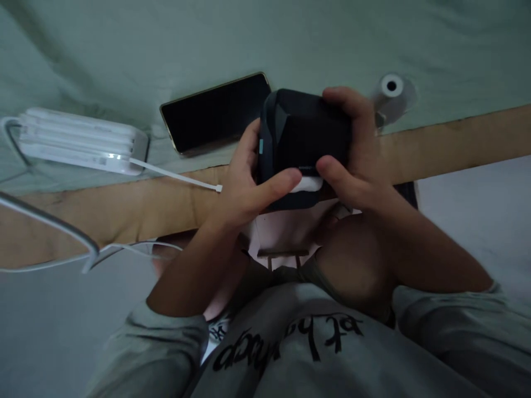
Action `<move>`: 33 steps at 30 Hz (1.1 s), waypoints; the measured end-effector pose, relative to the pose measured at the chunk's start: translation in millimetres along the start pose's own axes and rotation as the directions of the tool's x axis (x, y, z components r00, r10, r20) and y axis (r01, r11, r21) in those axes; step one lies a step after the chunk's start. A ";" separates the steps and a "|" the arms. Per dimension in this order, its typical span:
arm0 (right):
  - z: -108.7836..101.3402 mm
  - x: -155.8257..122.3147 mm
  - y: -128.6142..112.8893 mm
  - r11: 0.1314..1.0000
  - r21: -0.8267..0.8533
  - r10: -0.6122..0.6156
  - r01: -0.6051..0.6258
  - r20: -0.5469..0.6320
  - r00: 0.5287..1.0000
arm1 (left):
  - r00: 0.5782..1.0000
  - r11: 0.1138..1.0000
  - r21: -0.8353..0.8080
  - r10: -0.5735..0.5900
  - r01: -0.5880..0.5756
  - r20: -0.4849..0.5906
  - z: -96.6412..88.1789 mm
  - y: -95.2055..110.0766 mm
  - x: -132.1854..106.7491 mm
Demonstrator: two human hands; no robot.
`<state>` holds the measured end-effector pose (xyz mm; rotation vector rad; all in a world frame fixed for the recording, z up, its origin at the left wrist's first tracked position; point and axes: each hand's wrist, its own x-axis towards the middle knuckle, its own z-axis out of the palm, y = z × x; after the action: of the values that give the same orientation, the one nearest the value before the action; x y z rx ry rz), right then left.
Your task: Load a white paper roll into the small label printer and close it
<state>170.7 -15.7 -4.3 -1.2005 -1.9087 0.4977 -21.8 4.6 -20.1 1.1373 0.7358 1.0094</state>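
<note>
Both hands hold a dark boxy case (311, 127) over the near edge of the bed or table. It has bevelled sides and a small light-blue tab on its left side. My left hand (253, 185) wraps its left side, the thumb resting across the near face. Gripping the right side is my right hand (357, 149), thumb on the near face and fingers at the far right corner. Between the two thumbs a white rounded piece (307, 184) shows at the case's near side; what it is I cannot tell.
A black-screened smartphone (215, 113) lies just beyond my left hand. Farther left sits a white power strip (83, 141) with cables. A cable tip (218, 188) ends near my left wrist. On the right stands a white-topped cylinder (391, 85). A brown edge strip (456, 138) runs across.
</note>
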 end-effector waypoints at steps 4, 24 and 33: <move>-0.5 -1.3 -2.6 0.983 0.151 0.102 -0.107 0.039 0.994 | 0.998 0.998 0.029 0.060 -0.061 0.009 2.4 2.4 -0.1; 5.5 -9.0 9.1 0.850 0.483 0.237 -0.209 0.002 0.971 | 0.996 0.133 0.990 -0.089 0.037 -0.025 -47.9 77.0 20.5; 4.4 -8.3 7.1 0.875 0.420 0.264 -0.241 0.003 0.965 | 0.999 0.276 0.960 -0.025 0.054 -0.049 -62.0 52.5 32.1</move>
<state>173.0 -19.3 -15.3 -1.1617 -1.4998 0.9530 -77.9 62.5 13.4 2.1618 1.5065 0.4142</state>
